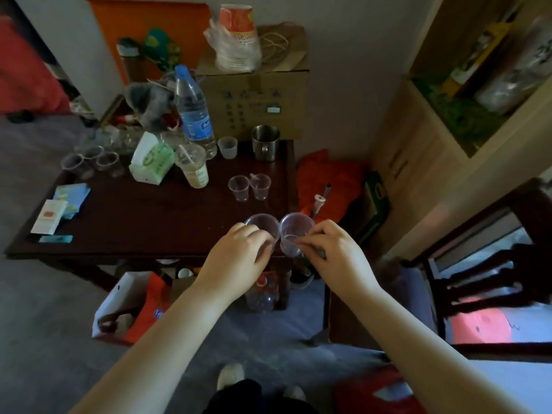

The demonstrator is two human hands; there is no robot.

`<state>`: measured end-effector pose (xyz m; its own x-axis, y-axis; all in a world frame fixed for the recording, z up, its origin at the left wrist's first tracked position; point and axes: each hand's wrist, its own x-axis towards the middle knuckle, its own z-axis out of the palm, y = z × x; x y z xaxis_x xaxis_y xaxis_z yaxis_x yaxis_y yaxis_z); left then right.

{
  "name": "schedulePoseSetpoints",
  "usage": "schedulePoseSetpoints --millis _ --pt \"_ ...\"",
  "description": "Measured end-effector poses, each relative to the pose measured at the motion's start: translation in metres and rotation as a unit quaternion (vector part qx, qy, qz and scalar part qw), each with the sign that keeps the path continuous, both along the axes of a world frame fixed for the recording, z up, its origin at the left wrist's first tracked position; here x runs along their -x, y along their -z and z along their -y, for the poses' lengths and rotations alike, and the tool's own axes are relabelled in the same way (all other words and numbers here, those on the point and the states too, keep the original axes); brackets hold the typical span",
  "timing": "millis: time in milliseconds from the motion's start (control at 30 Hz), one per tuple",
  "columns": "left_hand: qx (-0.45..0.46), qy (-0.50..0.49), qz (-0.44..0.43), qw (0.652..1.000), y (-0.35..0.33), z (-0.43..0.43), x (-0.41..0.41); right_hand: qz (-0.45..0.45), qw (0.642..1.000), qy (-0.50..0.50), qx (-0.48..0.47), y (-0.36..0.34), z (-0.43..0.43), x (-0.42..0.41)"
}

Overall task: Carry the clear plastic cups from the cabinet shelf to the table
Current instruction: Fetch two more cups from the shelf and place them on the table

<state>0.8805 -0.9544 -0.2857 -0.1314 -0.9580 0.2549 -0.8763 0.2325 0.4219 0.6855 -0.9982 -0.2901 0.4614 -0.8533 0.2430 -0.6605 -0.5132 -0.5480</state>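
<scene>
My left hand (pixel 239 252) grips a clear plastic cup (pixel 262 224) by its side, just above the near right edge of the dark wooden table (pixel 134 222). My right hand (pixel 331 252) holds a second clear cup (pixel 294 231) right beside it, and the two rims touch. Further back on the table stand two more clear cups (pixel 239 188) (pixel 260 186) side by side. Several clear cups (pixel 92 159) cluster at the far left of the table. The open cabinet shelf (pixel 466 115) is at the upper right.
On the table stand a water bottle (pixel 194 112), a tissue pack (pixel 152 158), a drink cup with straw (pixel 192 165), a steel mug (pixel 265 141) and a cardboard box (pixel 257 97). Packets (pixel 59 210) lie at the left edge. A dark chair (pixel 484 264) is at right, bags (pixel 134 306) below.
</scene>
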Motion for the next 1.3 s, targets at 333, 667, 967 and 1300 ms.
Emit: schedulePoseSetpoints --millis 333,667,967,1300 --pt "-0.015 0.031 0.0 0.999 0.035 0.069 -0.076 -0.01 1.0 0.015 -0.014 0.036 0.067 -0.071" --pt "-0.071 0.073 -0.002 0.995 0.095 0.138 -0.142 -0.047 0.994 0.072 -0.07 0.092 0.121 -0.136" --pt "-0.112 0.099 -0.002 0.989 0.128 0.172 -0.146 -0.079 0.987 0.101 -0.101 0.123 0.147 -0.144" --pt "-0.114 0.096 0.0 0.989 0.152 0.184 -0.145 -0.073 0.984 0.123 -0.104 0.15 0.158 -0.148"
